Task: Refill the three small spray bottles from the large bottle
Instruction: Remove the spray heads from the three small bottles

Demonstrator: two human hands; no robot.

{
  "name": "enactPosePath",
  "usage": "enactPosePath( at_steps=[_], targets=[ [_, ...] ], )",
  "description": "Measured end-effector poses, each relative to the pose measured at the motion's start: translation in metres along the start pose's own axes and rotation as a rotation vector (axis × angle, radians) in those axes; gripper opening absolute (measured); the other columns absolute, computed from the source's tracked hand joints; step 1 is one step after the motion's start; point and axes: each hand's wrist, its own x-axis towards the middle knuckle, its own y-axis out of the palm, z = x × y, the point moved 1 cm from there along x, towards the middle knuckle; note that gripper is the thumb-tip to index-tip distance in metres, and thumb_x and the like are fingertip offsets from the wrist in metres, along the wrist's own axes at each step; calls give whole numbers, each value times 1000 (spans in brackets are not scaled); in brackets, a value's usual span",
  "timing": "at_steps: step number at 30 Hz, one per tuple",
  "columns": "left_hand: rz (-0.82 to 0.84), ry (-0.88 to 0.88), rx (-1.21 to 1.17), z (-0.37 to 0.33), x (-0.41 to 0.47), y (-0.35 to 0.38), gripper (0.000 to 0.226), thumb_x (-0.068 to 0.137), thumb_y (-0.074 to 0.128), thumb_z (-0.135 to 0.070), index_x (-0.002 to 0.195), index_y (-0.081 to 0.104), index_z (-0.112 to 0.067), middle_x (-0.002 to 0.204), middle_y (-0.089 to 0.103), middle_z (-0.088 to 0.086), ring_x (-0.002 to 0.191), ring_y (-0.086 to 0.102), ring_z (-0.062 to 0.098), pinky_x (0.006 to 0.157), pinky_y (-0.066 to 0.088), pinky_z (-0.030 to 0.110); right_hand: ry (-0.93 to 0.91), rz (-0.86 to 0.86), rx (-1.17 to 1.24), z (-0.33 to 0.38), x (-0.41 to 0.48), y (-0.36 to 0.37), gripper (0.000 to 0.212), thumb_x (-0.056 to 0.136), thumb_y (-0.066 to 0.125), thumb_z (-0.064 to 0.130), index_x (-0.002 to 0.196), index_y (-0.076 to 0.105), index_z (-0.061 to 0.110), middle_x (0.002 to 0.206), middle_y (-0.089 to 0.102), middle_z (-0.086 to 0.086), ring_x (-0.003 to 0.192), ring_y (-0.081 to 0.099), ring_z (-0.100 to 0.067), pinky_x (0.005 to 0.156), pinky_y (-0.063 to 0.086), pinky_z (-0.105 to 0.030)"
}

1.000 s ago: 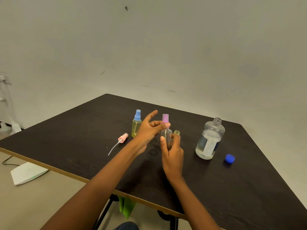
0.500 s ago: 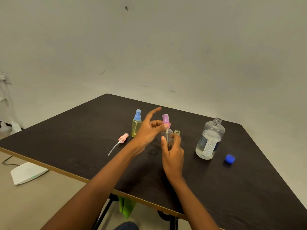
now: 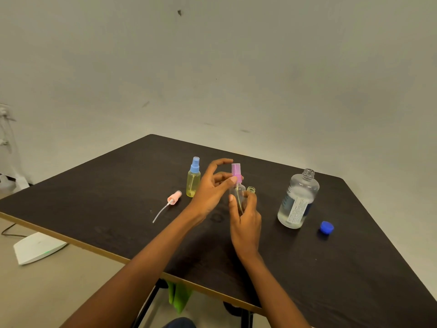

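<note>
1. Three small bottles are in view on the tabletop (image 3: 113,185). Furthest left, a pink spray head (image 3: 174,199) lies loose on its side, with its dip tube trailing toward the near edge.
2. The blue-capped bottle (image 3: 193,183) stands upright and closed, and it holds yellowish liquid.
3. The left hand (image 3: 210,191) pinches the purple spray head (image 3: 236,172) between thumb and fingers, reaching in from the left, with the index finger arched above it.
4. Key relation: the purple spray head stands upright directly over the neck of the clear bottle (image 3: 238,195), and its tube runs down inside. The shared long axis is vertical. It cannot be told whether the threads are engaged.
5. The right hand (image 3: 246,224) clasps the clear bottle from the near side, fingers wrapped round the body, and steadies it.
6. The open-necked bottle (image 3: 251,190) shows just behind those fingers, and most of it is hidden.
7. The large bottle (image 3: 298,200) stands uncapped and partly full to the right. The right hand is the nearer one to it. Its blue cap (image 3: 327,227) lies further right.
8. Judgement: a straight vertical lift would be needed to bring the tube out cleanly.
</note>
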Motion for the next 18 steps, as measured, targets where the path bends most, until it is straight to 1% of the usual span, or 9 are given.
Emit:
enactPosePath(
  at_steps=[2, 4, 6, 8, 9, 11, 13, 15, 18],
  targets=[
    [-33, 20, 37, -2, 0, 2, 37, 87, 61, -8, 108, 47, -35, 89, 66, -2, 84, 66, 8, 76, 54, 18, 3, -2, -3, 0, 0, 0, 38, 89, 40, 49, 113, 45, 20, 92, 62, -3, 70, 59, -10, 59, 45, -23],
    [-83, 33, 55, -4, 1, 2, 36, 85, 64, -9, 108, 48, -33, 88, 63, 0, 87, 64, 14, 75, 54, 20, -1, 7, -22, 0, 0, 1, 35, 90, 41, 47, 112, 45, 20, 90, 62, -3, 69, 58, -10, 58, 44, -22],
    [-150, 35, 49, -9, 3, -1, 35, 84, 66, -14, 111, 50, -29, 91, 63, 6, 91, 64, 23, 78, 55, 28, -16, 8, -50, 1, 0, 1, 31, 91, 44, 44, 110, 45, 19, 80, 60, 0, 64, 56, -10, 57, 43, -25],
    [-241, 65, 27, -20, 6, -9, 35, 83, 68, -19, 111, 51, -30, 94, 64, 11, 91, 64, 26, 81, 55, 35, -29, 16, -89, 2, -1, -1, 31, 91, 45, 44, 109, 47, 18, 69, 52, 6, 60, 52, -10, 57, 41, -27],
    [-281, 89, 5, -29, 9, -14, 34, 83, 68, -17, 111, 51, -29, 93, 64, 11, 88, 63, 25, 81, 54, 35, -32, 27, -109, 2, -1, -1, 32, 91, 45, 45, 109, 47, 18, 67, 49, 8, 59, 51, -9, 57, 39, -27],
    [-357, 130, -31, -50, 18, -30, 32, 86, 65, -14, 112, 51, -23, 89, 65, 9, 79, 62, 17, 76, 54, 28, -47, 34, -127, 3, -2, -1, 38, 91, 41, 52, 109, 47, 19, 67, 48, 10, 58, 50, -5, 55, 36, -22],
    [-392, 138, 30, -68, 29, -52, 30, 87, 64, -17, 114, 51, -21, 86, 64, 4, 73, 61, 12, 74, 53, 24, -76, 11, -136, 5, -2, -1, 49, 89, 30, 63, 106, 46, 19, 67, 45, 13, 57, 48, -2, 53, 32, -16],
    [-319, 98, 268, -77, 40, -79, 30, 86, 65, -19, 114, 53, -22, 83, 65, 1, 75, 62, 12, 73, 52, 25, -93, -30, -149, 5, -2, -1, 57, 85, 17, 68, 98, 46, 20, 75, 45, 12, 64, 46, -4, 54, 30, -14],
    [-89, -70, 864, -69, 49, -118, 31, 82, 67, -15, 111, 57, -21, 92, 69, 10, 81, 61, 19, 73, 46, 28, -107, -93, -163, 4, 0, 0, 62, 86, 13, 69, 93, 47, 17, 87, 47, 3, 77, 46, -9, 56, 28, -12]
  ],
)
